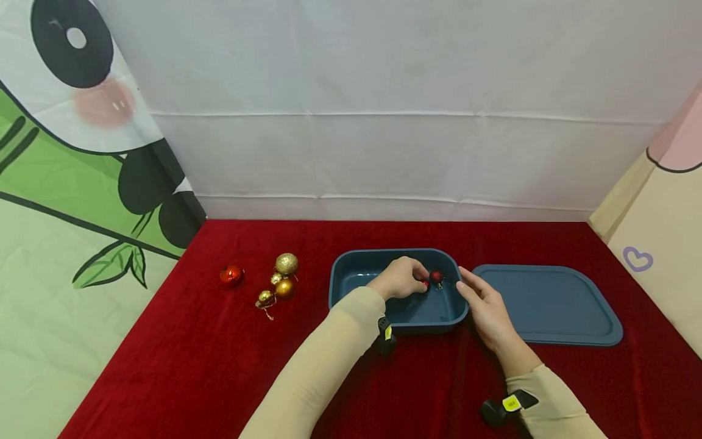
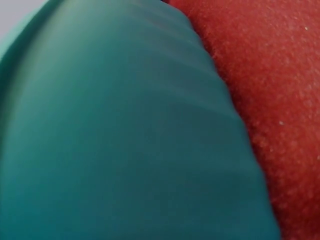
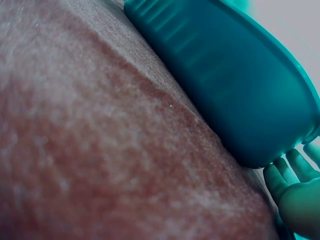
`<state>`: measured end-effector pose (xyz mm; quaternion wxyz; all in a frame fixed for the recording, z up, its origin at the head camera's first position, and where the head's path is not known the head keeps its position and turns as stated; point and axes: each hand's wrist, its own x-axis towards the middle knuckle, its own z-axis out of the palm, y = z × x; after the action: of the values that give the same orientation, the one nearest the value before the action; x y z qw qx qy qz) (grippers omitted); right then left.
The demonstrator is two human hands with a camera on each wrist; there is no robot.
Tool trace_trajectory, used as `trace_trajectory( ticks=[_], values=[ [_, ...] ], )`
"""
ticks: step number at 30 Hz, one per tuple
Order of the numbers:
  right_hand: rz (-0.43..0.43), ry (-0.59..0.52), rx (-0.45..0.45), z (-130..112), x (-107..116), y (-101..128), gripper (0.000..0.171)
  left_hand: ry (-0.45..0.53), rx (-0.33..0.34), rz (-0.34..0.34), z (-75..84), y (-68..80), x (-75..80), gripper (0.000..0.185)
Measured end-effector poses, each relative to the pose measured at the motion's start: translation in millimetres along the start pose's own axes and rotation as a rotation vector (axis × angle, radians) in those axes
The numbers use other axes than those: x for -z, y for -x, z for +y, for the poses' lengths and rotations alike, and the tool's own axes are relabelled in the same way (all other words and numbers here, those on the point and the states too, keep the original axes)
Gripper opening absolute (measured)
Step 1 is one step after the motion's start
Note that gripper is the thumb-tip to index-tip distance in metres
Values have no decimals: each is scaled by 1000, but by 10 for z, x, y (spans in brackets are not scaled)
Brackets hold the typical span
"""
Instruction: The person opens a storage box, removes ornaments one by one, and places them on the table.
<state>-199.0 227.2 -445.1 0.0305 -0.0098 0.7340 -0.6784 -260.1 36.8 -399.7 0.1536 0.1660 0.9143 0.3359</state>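
Observation:
A blue rectangular box (image 1: 378, 328) stands on the red cloth in the head view. Reaching inside it, my left hand (image 1: 402, 278) pinches a small red Christmas ball (image 1: 426, 285), mostly covered by the fingertips. Close by, a second red ball (image 1: 436, 277) lies on the box floor. My right hand (image 1: 488, 311) touches the box's right end with fairly straight fingers. The right wrist view shows its fingers (image 3: 276, 182) against the outside wall. In the left wrist view the box wall (image 2: 150, 125) fills most of the picture, and the left hand is out of sight.
A flat blue lid (image 1: 554, 305) lies to the right of the box. Left of the box are several gold balls (image 1: 286, 264) in a loose group. Farther left sits a shiny orange-red ball (image 1: 231, 275). A pale cloth wall (image 1: 384, 152) rises behind the table.

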Motion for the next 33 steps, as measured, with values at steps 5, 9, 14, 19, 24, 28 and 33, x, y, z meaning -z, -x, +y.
trace_trajectory(
  ticks=[5, 9, 14, 19, 24, 28, 33],
  values=[
    [-4, 1, -3, -3, 3, 7, 62, 51, 5, 1, 12, 20, 22, 26],
    [-3, 10, -8, -10, 5, 14, 62, 89, 9, 12, 6, 37, 43, 25],
    [6, 4, -16, -22, -3, 18, 60, 112, 11, 28, 0, 97, 80, 25],
    [10, 16, -21, -34, 4, 25, 58, 114, 14, 29, -20, 163, 128, 26],
    [14, 19, -22, -46, 5, 31, 58, 120, 5, 38, -32, 246, 196, 26],
    [28, 16, -32, -63, 2, 40, 58, 136, -10, 50, -48, 296, 250, 27],
    [36, 6, -48, -81, -4, 44, 58, 194, -5, 66, -97, 349, 327, 31]
  ],
)
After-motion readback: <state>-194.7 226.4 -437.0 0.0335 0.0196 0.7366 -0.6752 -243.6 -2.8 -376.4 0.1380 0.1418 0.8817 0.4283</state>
